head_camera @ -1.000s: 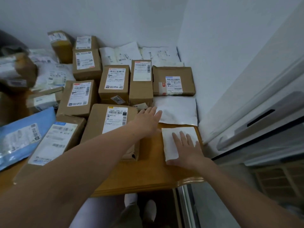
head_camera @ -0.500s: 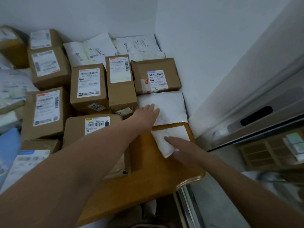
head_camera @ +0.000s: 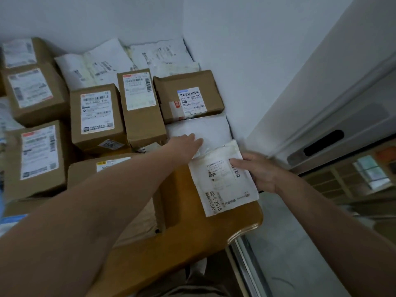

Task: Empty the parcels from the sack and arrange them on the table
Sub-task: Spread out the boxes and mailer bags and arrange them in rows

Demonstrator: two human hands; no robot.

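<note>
A wooden tabletop [head_camera: 192, 232] is pushed into a corner of white walls, and most of it is taken up by labelled cardboard boxes and white mailer bags packed side by side; the sack is not in view. The small white mailer [head_camera: 222, 179] lay blank face up and flat under the right hand's palm a moment ago. It now shows its printed shipping label, so it has been turned over. The right hand [head_camera: 259, 172] holds it at its right edge, thumb across the label, and the fingers beneath are hidden. The left hand [head_camera: 186, 143] has slid forward off the front brown box [head_camera: 111, 168]. It rests with straight fingers, a flat and relaxed grip holding nothing, on the larger plain white mailer [head_camera: 205, 129], just where the small one's far end overlaps it. I judge this to be label-up arranging, with the mailer close to its final spot. That spot is tight. The larger mailer and a brown box [head_camera: 188, 97] fill the corner behind, and the small mailer's right side sits at the tabletop's right edge, perhaps slightly over it, so it could tip off if released there. Open wood remains only in the strip between the front box and the mailer, running down to the rounded near corner.
</note>
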